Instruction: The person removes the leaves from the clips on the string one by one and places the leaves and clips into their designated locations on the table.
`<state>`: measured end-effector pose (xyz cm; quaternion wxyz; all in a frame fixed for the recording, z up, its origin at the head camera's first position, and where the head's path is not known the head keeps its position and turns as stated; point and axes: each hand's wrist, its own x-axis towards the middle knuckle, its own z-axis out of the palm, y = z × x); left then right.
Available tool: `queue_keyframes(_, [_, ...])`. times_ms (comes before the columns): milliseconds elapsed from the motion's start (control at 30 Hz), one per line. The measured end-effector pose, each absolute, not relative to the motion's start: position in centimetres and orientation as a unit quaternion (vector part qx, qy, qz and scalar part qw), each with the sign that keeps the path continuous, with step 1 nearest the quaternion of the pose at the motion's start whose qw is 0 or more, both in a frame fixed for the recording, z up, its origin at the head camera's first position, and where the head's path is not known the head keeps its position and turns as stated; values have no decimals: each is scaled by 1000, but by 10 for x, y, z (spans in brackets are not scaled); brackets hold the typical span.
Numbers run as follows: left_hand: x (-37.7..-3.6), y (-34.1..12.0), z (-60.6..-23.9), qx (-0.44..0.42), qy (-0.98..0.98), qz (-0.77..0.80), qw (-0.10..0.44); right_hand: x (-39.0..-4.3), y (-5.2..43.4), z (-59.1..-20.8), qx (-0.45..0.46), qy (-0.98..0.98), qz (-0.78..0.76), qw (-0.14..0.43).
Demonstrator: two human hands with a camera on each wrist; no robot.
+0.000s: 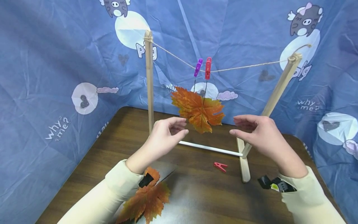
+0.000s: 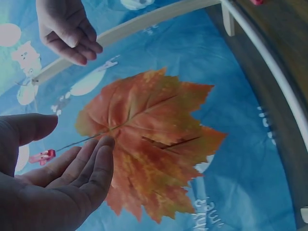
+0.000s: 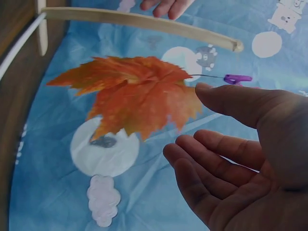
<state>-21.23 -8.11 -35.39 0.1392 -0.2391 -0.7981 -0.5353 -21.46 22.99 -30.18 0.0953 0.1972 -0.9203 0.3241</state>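
Orange artificial maple leaves (image 1: 202, 112) hang overlapping from a string (image 1: 246, 66). A purple clothespin (image 1: 198, 67) and a red clothespin (image 1: 208, 68) hold their two dark stems on it. My left hand (image 1: 169, 133) is held in the air at the left of the leaves, fingers relaxed and thumb apart, with nothing in it. In the left wrist view its fingertips overlap the leaf near the stem. To the right of the leaves, my right hand (image 1: 255, 132) hovers with loosely bent fingers and an empty palm, as the right wrist view also shows.
The string runs between two wooden posts (image 1: 149, 77), joined low down by a white rod (image 1: 209, 147). Another red clothespin (image 1: 220, 166) lies on the brown table (image 1: 195, 193). More orange leaves (image 1: 148, 200) lie under my left forearm. A blue printed cloth (image 1: 70, 46) surrounds the table.
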Motion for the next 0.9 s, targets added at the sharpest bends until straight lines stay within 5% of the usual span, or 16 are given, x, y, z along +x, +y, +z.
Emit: queue_keyframes(900, [-239, -53, -306, -233, -787, -537, 192, -216, 206, -229, 216, -907, 329, 152])
